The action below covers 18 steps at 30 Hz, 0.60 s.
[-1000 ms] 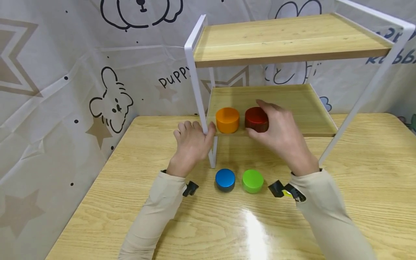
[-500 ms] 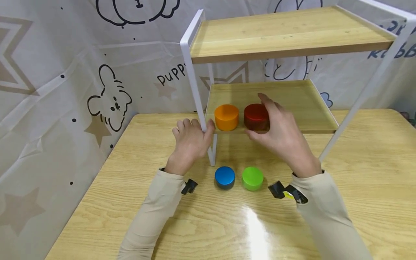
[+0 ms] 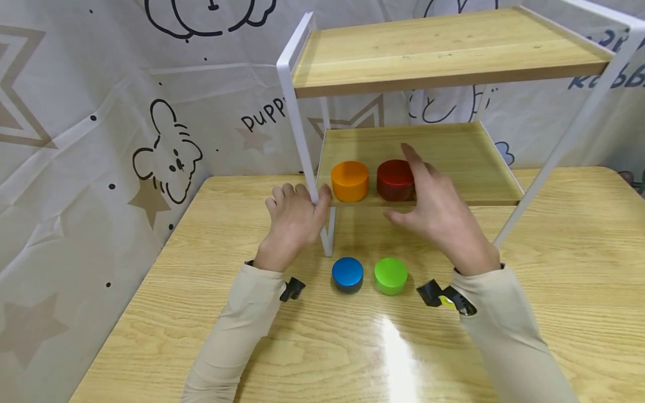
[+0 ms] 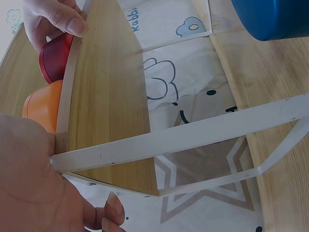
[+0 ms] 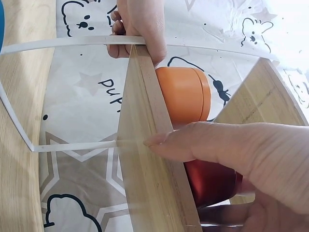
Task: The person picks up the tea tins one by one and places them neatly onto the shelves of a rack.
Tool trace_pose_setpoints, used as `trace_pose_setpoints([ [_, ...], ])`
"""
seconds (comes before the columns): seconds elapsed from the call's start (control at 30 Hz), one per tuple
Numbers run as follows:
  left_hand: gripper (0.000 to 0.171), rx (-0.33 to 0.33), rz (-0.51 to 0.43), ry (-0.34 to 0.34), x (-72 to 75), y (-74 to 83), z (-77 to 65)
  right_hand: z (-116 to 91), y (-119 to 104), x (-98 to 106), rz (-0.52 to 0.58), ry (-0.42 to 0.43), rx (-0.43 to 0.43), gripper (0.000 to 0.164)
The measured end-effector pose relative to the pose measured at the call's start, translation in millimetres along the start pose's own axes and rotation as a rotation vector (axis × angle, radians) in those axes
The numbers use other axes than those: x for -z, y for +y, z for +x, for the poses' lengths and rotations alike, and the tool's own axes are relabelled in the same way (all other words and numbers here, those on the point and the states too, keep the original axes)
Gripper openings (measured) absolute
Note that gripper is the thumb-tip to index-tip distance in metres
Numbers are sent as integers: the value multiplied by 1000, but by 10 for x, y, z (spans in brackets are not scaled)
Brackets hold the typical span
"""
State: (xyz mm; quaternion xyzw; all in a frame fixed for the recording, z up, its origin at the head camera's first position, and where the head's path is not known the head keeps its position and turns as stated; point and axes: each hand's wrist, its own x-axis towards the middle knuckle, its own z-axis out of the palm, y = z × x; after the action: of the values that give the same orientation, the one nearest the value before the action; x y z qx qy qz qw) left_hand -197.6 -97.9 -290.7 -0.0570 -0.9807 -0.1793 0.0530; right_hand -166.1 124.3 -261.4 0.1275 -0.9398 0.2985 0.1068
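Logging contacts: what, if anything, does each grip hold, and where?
Left grip: the rack, by its front left post. Right grip: apparently nothing, spread beside the red cylinder.

Tabletop (image 3: 151,341), pale wood grain, one white glare streak (image 3: 398,358) toward the near edge. Backdrop cloth (image 3: 221,84), light grey, creased, hanging behind and to the left of the tabletop. Printed thereon: animal drawing (image 3: 173,159) in black outline, tilted; brown star (image 3: 149,202), solid, just below it; large outlined star (image 3: 20,84), cut by the left edge; faded star (image 3: 32,324), lower left; lettering (image 3: 263,114), reading "PUPP" as far as shown; blue cloud (image 3: 504,152), right, partly covered; scattered black dots (image 3: 112,186). Far right edge: dark patch (image 3: 641,182), perhaps an object, too cropped to identify.
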Motion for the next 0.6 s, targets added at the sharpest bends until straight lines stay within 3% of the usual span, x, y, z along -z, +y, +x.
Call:
trace_pose_setpoints([
  [0.4,61,-1,-2,-1,-20,2,-7,-114,60,149,-47,0,-65,107],
  [0.6,60,-6,3,3,-5,10,1,-245,131,255,-77,58,-9,104],
])
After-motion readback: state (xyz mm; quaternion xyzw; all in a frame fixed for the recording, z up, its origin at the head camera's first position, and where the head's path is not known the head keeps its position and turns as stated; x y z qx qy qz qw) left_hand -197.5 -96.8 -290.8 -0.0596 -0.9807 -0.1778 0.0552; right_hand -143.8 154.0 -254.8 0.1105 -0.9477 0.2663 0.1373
